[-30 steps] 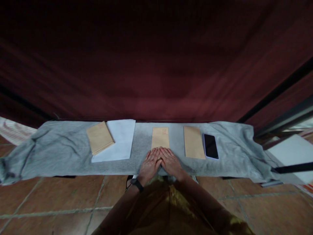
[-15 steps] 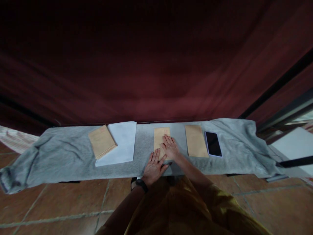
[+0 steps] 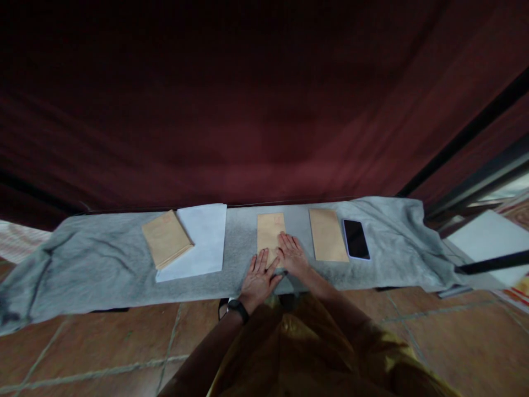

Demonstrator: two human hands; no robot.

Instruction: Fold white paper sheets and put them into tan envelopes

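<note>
Since a second ago, the right hand, fingers slightly apart, has shifted farther up the right side of the central brown envelope; the left hand, fingers spread, stays at its near end.

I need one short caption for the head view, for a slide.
Both hands rest on a brown envelope on grey cloth between white paper and another envelope.

The middle envelope, right envelope and envelope stack are tan, the middle envelope with red marks. The paper is white, the cloth grey, and the phone black with a pale lilac edge. The backdrop is dark red, the floor orange-brown with pale lines, the watch black, the garment mustard.
</note>
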